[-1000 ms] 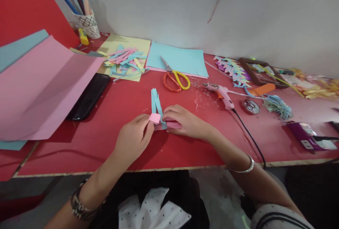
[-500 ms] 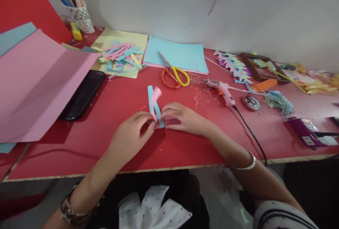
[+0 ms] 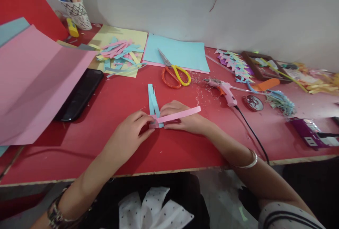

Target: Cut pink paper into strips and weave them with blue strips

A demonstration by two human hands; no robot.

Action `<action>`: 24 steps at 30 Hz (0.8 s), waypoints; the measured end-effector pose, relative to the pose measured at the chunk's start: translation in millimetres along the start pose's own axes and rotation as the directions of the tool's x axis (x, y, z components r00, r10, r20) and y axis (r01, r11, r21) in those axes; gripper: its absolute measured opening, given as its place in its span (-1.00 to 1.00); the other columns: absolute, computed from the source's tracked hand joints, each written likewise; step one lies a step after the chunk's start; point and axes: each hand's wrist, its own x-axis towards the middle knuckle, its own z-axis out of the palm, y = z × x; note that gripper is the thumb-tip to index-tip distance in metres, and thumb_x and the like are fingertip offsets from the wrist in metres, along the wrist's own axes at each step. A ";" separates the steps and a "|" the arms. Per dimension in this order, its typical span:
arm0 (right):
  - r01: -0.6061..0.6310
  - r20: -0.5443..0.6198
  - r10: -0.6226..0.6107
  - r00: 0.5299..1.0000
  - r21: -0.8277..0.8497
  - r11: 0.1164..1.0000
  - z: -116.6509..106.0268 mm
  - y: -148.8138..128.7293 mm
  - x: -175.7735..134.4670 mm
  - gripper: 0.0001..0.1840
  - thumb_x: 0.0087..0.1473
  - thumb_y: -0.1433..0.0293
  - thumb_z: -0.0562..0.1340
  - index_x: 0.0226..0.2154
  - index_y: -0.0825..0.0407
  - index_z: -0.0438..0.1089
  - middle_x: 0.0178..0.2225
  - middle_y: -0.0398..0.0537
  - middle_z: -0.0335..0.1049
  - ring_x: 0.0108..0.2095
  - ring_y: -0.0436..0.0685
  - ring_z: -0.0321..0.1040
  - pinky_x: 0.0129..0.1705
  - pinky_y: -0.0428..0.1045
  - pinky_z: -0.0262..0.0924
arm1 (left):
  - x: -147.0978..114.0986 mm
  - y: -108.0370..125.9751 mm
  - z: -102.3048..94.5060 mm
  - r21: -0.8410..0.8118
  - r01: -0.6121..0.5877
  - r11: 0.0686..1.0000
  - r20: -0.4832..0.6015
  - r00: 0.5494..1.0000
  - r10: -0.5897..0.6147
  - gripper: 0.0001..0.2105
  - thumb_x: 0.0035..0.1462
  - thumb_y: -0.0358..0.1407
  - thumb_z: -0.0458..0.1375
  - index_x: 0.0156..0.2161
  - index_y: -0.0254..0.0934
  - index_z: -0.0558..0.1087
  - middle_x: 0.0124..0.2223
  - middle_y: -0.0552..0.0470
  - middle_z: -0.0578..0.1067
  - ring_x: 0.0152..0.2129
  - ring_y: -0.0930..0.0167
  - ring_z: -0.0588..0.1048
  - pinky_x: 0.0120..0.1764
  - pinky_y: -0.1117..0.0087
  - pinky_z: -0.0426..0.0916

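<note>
Pink and blue paper strips are interlaced between my hands, low over the red table. One long pink paper strip (image 3: 182, 113) points right, passing in front of my right hand (image 3: 180, 118). Two ends of a blue paper strip (image 3: 153, 98) stick out away from me. The fingers of my left hand (image 3: 136, 126) pinch the left side of the folded strips. My right hand is closed on their right side, its fingertips partly hidden behind the pink strip.
Yellow-and-red-handled scissors (image 3: 176, 75) lie on blue paper sheets (image 3: 180, 50). Loose strips (image 3: 122, 54) are heaped on yellow paper. A pink glue gun (image 3: 222, 89) with a black cord lies at right. A black phone (image 3: 79, 96) sits partly under pink paper (image 3: 39, 80) at left.
The pink strip end, which stood curled upward and away from me, now lies folded over to the right across my right hand. Both hands stay about where they were.
</note>
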 end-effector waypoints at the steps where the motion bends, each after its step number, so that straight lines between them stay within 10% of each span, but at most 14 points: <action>1: 0.007 -0.005 -0.007 1.000 0.001 1.000 0.3 0.6 0.4 -0.82 0.06 0.35 0.15 -0.25 0.05 0.32 -0.21 -0.04 0.35 -0.15 0.07 0.20 -0.08 0.00 0.03 | 0.0 -0.1 -0.1 0.008 -0.006 1.000 -0.001 1.000 0.006 -0.86 0.09 -0.29 0.02 -0.29 -0.24 0.40 -0.26 0.01 0.42 -0.31 0.38 0.42 -0.28 0.37 0.34; 7: 0.050 -0.026 -0.050 0.998 0.027 0.998 0.8 2.8 2.7 -0.80 0.04 0.33 0.18 -0.26 0.09 0.30 -0.24 -0.03 0.36 -0.20 0.05 0.22 -0.13 -0.02 0.04 | -4.0 -3.9 1.5 0.211 0.015 0.977 -0.153 0.988 0.018 -0.75 0.04 -0.24 0.11 -0.16 -0.28 0.36 -0.16 -0.08 0.36 -0.19 0.26 0.35 -0.20 0.25 0.32; 24: -0.002 0.040 0.003 0.999 -0.027 1.000 2.9 3.7 10.1 -0.78 0.04 0.28 0.16 -0.22 0.01 0.31 -0.19 -0.06 0.33 -0.16 0.07 0.22 -0.11 0.00 0.08 | -0.1 -3.8 3.9 0.166 0.023 0.986 -0.111 0.994 -0.004 -0.77 0.11 -0.22 0.00 -0.21 -0.27 0.41 -0.20 -0.05 0.42 -0.23 0.30 0.40 -0.18 0.29 0.34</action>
